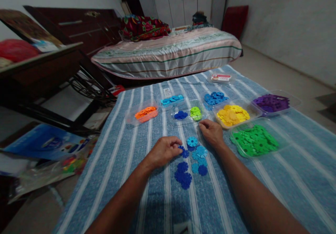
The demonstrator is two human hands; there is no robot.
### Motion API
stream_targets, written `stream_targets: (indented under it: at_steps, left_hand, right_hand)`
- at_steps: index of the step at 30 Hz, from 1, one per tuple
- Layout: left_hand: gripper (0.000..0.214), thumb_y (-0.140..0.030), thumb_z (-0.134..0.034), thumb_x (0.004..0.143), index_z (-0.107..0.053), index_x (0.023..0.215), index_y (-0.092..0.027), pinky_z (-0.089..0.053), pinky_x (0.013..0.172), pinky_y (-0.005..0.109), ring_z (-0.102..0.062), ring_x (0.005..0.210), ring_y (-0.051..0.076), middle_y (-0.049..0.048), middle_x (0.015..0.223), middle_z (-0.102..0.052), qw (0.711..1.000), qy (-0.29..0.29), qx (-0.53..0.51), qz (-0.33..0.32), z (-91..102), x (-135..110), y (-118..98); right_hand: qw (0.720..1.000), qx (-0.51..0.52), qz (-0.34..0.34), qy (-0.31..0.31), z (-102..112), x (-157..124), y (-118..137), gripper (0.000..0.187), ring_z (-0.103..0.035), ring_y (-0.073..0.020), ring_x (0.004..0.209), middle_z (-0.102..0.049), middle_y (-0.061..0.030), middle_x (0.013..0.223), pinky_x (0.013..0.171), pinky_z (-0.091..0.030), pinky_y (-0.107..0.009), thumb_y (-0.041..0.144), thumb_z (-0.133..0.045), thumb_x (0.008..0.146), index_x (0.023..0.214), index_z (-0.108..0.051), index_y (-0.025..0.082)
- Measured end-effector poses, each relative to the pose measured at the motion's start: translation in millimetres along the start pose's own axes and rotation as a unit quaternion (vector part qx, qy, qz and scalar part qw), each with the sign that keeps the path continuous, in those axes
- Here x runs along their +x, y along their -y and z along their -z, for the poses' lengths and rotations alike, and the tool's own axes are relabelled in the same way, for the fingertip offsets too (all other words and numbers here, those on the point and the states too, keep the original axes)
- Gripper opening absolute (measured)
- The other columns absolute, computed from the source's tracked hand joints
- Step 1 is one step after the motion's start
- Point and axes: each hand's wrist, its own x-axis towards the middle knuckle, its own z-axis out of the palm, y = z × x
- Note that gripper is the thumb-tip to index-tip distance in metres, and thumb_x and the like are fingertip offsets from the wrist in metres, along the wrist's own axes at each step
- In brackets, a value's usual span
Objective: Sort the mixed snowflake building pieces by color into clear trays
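My left hand point(165, 150) pinches the edge of a dark blue notched plastic disc point(184, 152), a snowflake-type building piece, just above the cloth. Several more dark blue discs point(183, 176) lie in a loose group below it. To the right is a pile of light blue discs point(201, 152) with a dark blue one point(202, 170) at its lower end. My right hand point(212, 132) is beyond this pile, fingers curled together, close to the compartment of lime green discs point(195, 113). What its fingers hold, if anything, is hidden. Dark blue discs point(180, 115) sit beside the lime ones.
Clear plastic boxes hold orange point(147, 114), sky blue point(172, 100), blue point(215, 98), yellow point(233, 115), purple point(271, 103) and green discs point(256, 140). A labelled clear box point(221, 78) stands at the far edge of the striped cloth point(118, 178). A bed point(168, 57) is behind.
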Motion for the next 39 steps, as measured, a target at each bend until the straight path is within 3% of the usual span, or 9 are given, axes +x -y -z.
stream_targets:
  at_steps: [4,8,16,21,23,27,31,36,39]
  left_hand:
    - [0.016,-0.026,-0.061,0.075,-0.067,0.085,-0.015,-0.038,0.054,0.022,-0.048,0.055,0.009,-0.0038,0.061,-0.055,0.988,-0.122,0.05,-0.08,18.8,22,-23]
    - [0.016,-0.019,-0.059,0.077,-0.071,0.086,-0.016,-0.045,0.063,0.024,-0.056,0.063,0.012,-0.0005,0.069,-0.064,0.949,-0.218,0.172,-0.149,35.6,60,-42]
    - [0.026,-0.009,-0.058,0.075,-0.075,0.093,-0.019,-0.047,0.082,0.028,-0.066,0.088,0.02,0.0043,0.088,-0.074,0.904,-0.118,0.406,-0.066,44.0,110,-51]
    - [0.024,-0.014,-0.052,0.082,-0.071,0.097,-0.016,-0.047,0.084,0.032,-0.064,0.097,0.024,0.0093,0.101,-0.071,0.865,-0.182,0.467,-0.028,42.6,99,-62]
    - [0.022,-0.016,-0.051,0.085,-0.07,0.096,-0.015,-0.046,0.085,0.033,-0.063,0.097,0.024,0.0105,0.102,-0.07,0.869,-0.196,0.452,-0.049,39.7,86,-65]
    - [0.018,-0.019,-0.051,0.085,-0.069,0.084,-0.017,-0.044,0.076,0.028,-0.063,0.082,0.018,0.0054,0.087,-0.07,0.911,-0.091,0.386,-0.111,25.7,55,-57]
    - [0.013,-0.023,-0.056,0.082,-0.069,0.081,-0.018,-0.041,0.068,0.028,-0.061,0.072,0.018,0.0039,0.077,-0.067,0.929,0.025,0.36,-0.08,5.2,31,-34]
    - [0.029,-0.041,-0.06,0.082,-0.065,0.101,-0.018,-0.043,0.073,0.031,-0.061,0.083,0.022,0.0065,0.09,-0.066,0.935,-0.008,0.352,-0.048,-16.6,29,-18]
    - [0.032,-0.044,-0.064,0.08,-0.065,0.098,-0.018,-0.044,0.076,0.032,-0.061,0.087,0.024,0.0071,0.092,-0.065,0.935,-0.013,0.35,-0.048,-25.5,37,-16]
  right_hand:
    - [1.0,0.0,0.0,0.0,-1,-1,-1,0.028,-0.064,-0.019,0.072,-0.07,-0.0014,0.074,0.071,-0.046,-0.029,0.036,-0.047,0.08,0.079,-0.072,0.022]
    - [1.0,0.007,-0.003,0.003,-1,0,-2,0.028,-0.063,-0.0189,0.072,-0.069,-0.0011,0.073,0.072,-0.046,-0.028,0.035,-0.047,0.079,0.08,-0.072,0.022]
    - [1.0,0.006,-0.007,0.005,1,0,1,0.027,-0.064,-0.0193,0.072,-0.071,-0.0012,0.075,0.072,-0.047,-0.029,0.035,-0.048,0.08,0.08,-0.073,0.023]
    - [1.0,0.009,-0.009,0.004,0,0,-1,0.027,-0.065,-0.0196,0.073,-0.071,-0.001,0.075,0.073,-0.048,-0.029,0.036,-0.049,0.081,0.082,-0.073,0.023]
    - [1.0,0.009,-0.006,0.006,0,0,-2,0.027,-0.065,-0.0195,0.074,-0.071,-0.0012,0.076,0.074,-0.047,-0.029,0.036,-0.049,0.081,0.082,-0.073,0.023]
    - [1.0,-0.001,-0.007,0.007,0,0,-2,0.028,-0.064,-0.0193,0.073,-0.071,-0.0013,0.076,0.072,-0.046,-0.029,0.036,-0.049,0.08,0.083,-0.073,0.023]
    - [1.0,-0.002,-0.011,0.004,1,0,1,0.027,-0.064,-0.0193,0.072,-0.07,-0.0014,0.074,0.071,-0.046,-0.029,0.035,-0.049,0.08,0.081,-0.072,0.022]
    - [1.0,-0.002,-0.006,0.004,1,0,0,0.027,-0.064,-0.0194,0.073,-0.071,-0.0013,0.076,0.071,-0.046,-0.029,0.035,-0.048,0.08,0.081,-0.072,0.023]
    - [1.0,-0.007,-0.004,0.005,1,0,-1,0.027,-0.064,-0.0193,0.073,-0.071,-0.0012,0.076,0.071,-0.046,-0.029,0.036,-0.049,0.08,0.081,-0.072,0.023]
